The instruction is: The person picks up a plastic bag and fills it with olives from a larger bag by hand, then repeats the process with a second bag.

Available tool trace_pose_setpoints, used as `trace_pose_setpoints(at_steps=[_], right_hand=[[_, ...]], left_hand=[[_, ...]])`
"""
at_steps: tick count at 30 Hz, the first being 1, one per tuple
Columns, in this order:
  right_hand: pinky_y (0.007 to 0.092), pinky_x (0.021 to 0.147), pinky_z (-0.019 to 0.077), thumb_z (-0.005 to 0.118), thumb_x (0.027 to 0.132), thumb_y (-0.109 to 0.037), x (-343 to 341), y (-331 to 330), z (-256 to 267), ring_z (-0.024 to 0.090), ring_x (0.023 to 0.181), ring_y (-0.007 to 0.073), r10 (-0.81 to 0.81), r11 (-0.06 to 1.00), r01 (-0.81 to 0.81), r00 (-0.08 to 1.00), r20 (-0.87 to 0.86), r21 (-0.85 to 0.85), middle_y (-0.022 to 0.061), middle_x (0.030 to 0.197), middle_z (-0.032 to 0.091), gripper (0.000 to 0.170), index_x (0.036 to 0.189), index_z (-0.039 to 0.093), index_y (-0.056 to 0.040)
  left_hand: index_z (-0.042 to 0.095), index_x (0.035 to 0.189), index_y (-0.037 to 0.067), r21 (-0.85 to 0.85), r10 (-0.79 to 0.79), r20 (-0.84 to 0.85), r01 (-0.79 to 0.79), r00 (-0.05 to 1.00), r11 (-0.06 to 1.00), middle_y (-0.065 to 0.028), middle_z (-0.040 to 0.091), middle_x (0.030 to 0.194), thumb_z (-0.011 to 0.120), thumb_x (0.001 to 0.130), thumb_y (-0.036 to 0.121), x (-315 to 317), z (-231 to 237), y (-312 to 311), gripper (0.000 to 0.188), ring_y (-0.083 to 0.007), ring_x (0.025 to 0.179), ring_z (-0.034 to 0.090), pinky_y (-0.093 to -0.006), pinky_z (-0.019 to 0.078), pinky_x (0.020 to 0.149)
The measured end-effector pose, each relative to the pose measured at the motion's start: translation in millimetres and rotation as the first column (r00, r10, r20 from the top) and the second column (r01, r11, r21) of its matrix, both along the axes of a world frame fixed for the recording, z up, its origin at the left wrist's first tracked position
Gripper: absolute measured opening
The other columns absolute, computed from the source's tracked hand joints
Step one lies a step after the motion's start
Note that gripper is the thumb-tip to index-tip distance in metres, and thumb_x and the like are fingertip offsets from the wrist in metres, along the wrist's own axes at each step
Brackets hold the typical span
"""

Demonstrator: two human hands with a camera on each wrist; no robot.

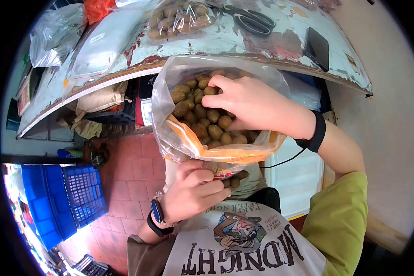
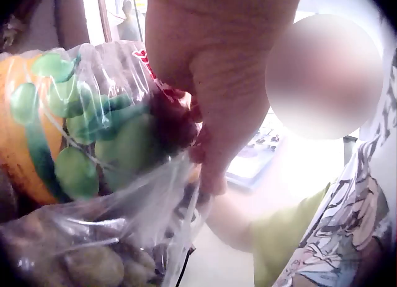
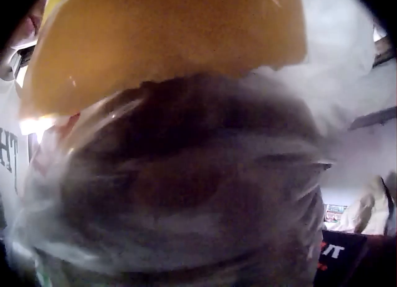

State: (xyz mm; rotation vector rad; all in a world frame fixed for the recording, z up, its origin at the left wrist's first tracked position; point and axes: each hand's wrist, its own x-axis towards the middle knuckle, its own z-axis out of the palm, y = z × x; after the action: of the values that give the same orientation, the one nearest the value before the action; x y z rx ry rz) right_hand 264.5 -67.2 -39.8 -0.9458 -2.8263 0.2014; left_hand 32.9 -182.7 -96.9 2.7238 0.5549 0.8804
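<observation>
A large clear plastic bag (image 1: 163,99) with an orange printed band is held wide at the mouth, full of small round brown fruits (image 1: 215,132). My left hand (image 1: 193,188) grips the bag's near side below the orange band; in the left wrist view the left hand (image 2: 217,82) bunches the clear film. From the right, my right hand (image 1: 248,101) reaches into the mouth, its fingers among the fruits and one fruit between two of them. Its other fingers are hidden, so I cannot tell whether it grasps any. The bag's side (image 3: 186,175) fills the right wrist view.
On the worn table (image 1: 280,46) lie a filled clear bag (image 1: 179,20), black-handled scissors (image 1: 253,20), a phone (image 1: 316,48) and flat plastic bags (image 1: 108,43). Blue crates (image 1: 83,195) stand on the tiled floor at left. A white lidded box (image 1: 294,184) sits at right.
</observation>
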Motion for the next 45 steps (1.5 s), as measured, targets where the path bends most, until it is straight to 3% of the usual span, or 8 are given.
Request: trace_pose_setpoints(at_steps=[7, 17, 21, 25, 30, 32, 33, 45], right_hand=[[0.0425, 0.069, 0.055, 0.08, 0.059, -0.008, 0, 7, -7, 0.065, 0.078, 0.0353, -0.031, 0.999, 0.032, 0.995, -0.095, 0.005, 0.0132, 0.1, 0.059, 0.051, 0.107, 0.063, -0.0112], [0.0443, 0.068, 0.0533, 0.079, 0.062, -0.009, -2, 1, -6, 0.064, 0.082, 0.0367, -0.043, 0.999, 0.044, 0.992, -0.12, 0.001, 0.0146, 0.093, 0.06, 0.046, 0.105, 0.062, -0.0106], [0.0443, 0.07, 0.0533, 0.079, 0.064, -0.009, 0, -5, -8, 0.064, 0.084, 0.0364, -0.067, 0.998, 0.066, 0.99, -0.121, -0.009, 0.0149, 0.093, 0.06, 0.044, 0.105, 0.062, -0.0103], [0.0443, 0.071, 0.0533, 0.078, 0.066, -0.008, 0, -9, -11, 0.064, 0.086, 0.0362, -0.084, 0.996, 0.082, 0.988, -0.13, -0.02, 0.0149, 0.094, 0.06, 0.042, 0.104, 0.062, -0.01], [0.0422, 0.067, 0.0516, 0.08, 0.063, -0.01, -2, -9, -11, 0.063, 0.079, 0.0329, -0.076, 0.997, 0.077, 0.986, -0.149, -0.003, 0.0107, 0.098, 0.056, 0.044, 0.101, 0.059, -0.0109], [0.042, 0.066, 0.0505, 0.081, 0.063, -0.011, -3, -6, -8, 0.063, 0.079, 0.033, -0.08, 0.995, 0.07, 0.984, -0.158, -0.066, 0.0106, 0.096, 0.056, 0.042, 0.099, 0.059, -0.01], [0.0418, 0.066, 0.0493, 0.081, 0.063, -0.011, -3, -6, -7, 0.062, 0.078, 0.0331, -0.083, 0.989, 0.06, 0.982, -0.168, -0.138, 0.0105, 0.093, 0.056, 0.041, 0.097, 0.058, -0.0091], [0.0338, 0.064, 0.0447, 0.076, 0.067, -0.005, 13, -3, 5, 0.05, 0.07, 0.0192, -0.181, 0.946, 0.037, 0.885, -0.429, -0.322, 0.0057, 0.076, 0.054, 0.03, 0.086, 0.053, -0.0049]], left_hand=[[0.074, 0.095, 0.019, 0.079, 0.126, -0.049, -0.121, 0.991, 0.989, 0.0118, 0.06, 0.097, 0.069, 0.065, 0.019, -11, -18, -29, 0.031, -0.0113, 0.094, 0.049, -0.0302, 0.0342, 0.081], [0.07, 0.092, 0.005, -0.056, -0.203, 0.439, 0.252, 0.875, 0.966, -0.0025, 0.056, 0.086, 0.073, 0.064, 0.009, 28, 12, -14, 0.029, -0.0161, 0.067, 0.056, -0.0279, 0.0485, 0.056], [0.071, 0.095, 0.003, -0.323, -0.215, 0.222, 0.28, 0.951, 0.904, -0.0047, 0.059, 0.084, 0.072, 0.065, 0.006, -4, 0, -16, 0.03, -0.0219, 0.068, 0.06, -0.0311, 0.0502, 0.058], [0.07, 0.099, 0.005, -0.425, -0.168, 0.29, 0.284, 0.942, 0.859, -0.0052, 0.06, 0.086, 0.069, 0.068, 0.006, -19, -3, -30, 0.03, -0.0216, 0.073, 0.062, -0.0322, 0.0496, 0.058], [0.068, 0.099, 0.007, -0.353, -0.251, -0.005, 0.234, 0.968, 0.906, -0.0036, 0.059, 0.092, 0.065, 0.069, 0.01, -4, 4, -27, 0.03, -0.0198, 0.082, 0.061, -0.03, 0.0507, 0.068], [0.073, 0.098, 0.011, -0.338, -0.198, -0.011, 0.183, 0.98, 0.923, -0.0014, 0.061, 0.086, 0.07, 0.065, 0.009, -3, -6, -28, 0.033, -0.0188, 0.073, 0.06, -0.0304, 0.0478, 0.057], [0.069, 0.097, 0.01, -0.362, -0.206, -0.095, 0.159, 0.974, 0.919, -0.0014, 0.059, 0.091, 0.065, 0.07, 0.013, -8, -1, -28, 0.027, -0.0184, 0.085, 0.06, -0.0328, 0.0493, 0.076], [0.071, 0.091, 0.023, -0.475, -0.107, 0.017, 0.102, 0.994, 0.874, 0.0069, 0.058, 0.091, 0.073, 0.063, 0.006, -7, -15, -19, 0.033, -0.0202, 0.086, 0.05, -0.0357, 0.0328, 0.077]])
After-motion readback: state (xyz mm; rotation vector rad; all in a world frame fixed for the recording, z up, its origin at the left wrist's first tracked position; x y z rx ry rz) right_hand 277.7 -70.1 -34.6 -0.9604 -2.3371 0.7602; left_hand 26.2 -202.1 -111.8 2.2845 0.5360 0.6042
